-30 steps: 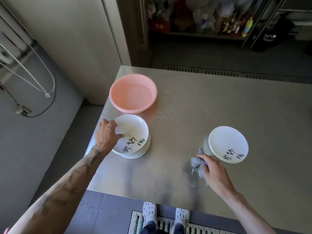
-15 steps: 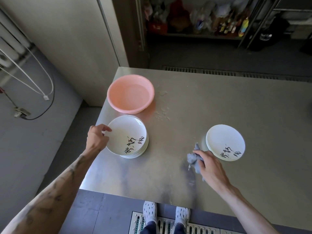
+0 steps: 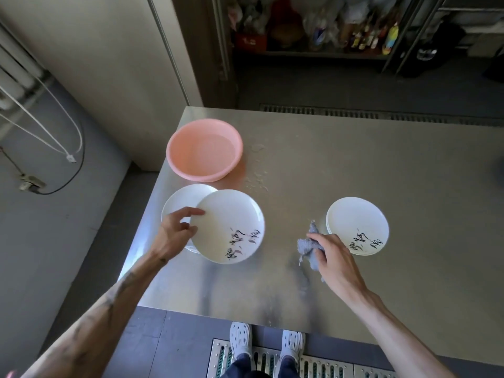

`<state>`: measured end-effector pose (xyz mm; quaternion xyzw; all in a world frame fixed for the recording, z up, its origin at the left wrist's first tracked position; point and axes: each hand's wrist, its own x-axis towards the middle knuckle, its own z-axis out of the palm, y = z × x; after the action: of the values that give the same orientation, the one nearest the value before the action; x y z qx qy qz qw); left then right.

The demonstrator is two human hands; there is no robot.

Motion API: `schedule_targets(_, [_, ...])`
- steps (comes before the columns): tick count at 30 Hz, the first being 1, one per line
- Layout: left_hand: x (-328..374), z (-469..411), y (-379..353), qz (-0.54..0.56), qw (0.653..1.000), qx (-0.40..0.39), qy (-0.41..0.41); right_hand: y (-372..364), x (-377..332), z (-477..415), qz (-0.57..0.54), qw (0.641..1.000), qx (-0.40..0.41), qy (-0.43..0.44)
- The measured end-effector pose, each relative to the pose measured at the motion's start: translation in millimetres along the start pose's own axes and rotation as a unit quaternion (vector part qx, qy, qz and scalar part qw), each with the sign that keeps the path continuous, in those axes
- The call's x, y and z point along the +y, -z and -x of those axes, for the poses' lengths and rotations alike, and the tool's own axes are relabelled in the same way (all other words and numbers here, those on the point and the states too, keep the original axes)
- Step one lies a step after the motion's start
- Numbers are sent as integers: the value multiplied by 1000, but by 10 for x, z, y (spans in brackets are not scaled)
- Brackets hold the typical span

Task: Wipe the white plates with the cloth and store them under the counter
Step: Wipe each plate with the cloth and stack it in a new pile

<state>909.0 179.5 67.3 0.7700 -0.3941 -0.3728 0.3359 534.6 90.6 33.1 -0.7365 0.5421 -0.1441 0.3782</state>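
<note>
Two grips loaded: your left hand [image 3: 174, 236] pinched plate [image 3: 229, 225] rim above centre-left stack [image 3: 180, 200]; right hand [image 3: 335, 257] clutched cloth [image 3: 308, 246]. Shallow pinch, plate could slip.

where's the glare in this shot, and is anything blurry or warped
Head view: glare runs along the left near edge of the steel counter, beside the left hand and its lifted plate; head view, the far shelves are dim and soft; head view, the wide lens tilts the wall edges outward.
</note>
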Motion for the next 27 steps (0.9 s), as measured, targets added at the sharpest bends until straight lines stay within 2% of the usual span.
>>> schedule_targets(3, [-50,30,-485,-6,998,-49,-29,3,39,7,-23,999,25,8])
schedule_targets(8, [-224,140,-1396,-29,996,-85,-18,-135,182,87,-13,999,49,10])
schedule_targets(13, [-512,221,-1963,-54,994,-92,10,-601,433,178,25,1000,9,-14])
schedule_targets(17, [-620,248,-2100,-61,994,-93,-8,-920,605,248,93,995,-34,-32])
schedule_targets(22, [-865,251,-2063,-200,963,-140,-113,-1060,666,117,190,982,-1,-19])
schedule_targets(27, [-1012,256,-2068,-222,946,-167,-167,-1330,494,-131,231,972,18,28])
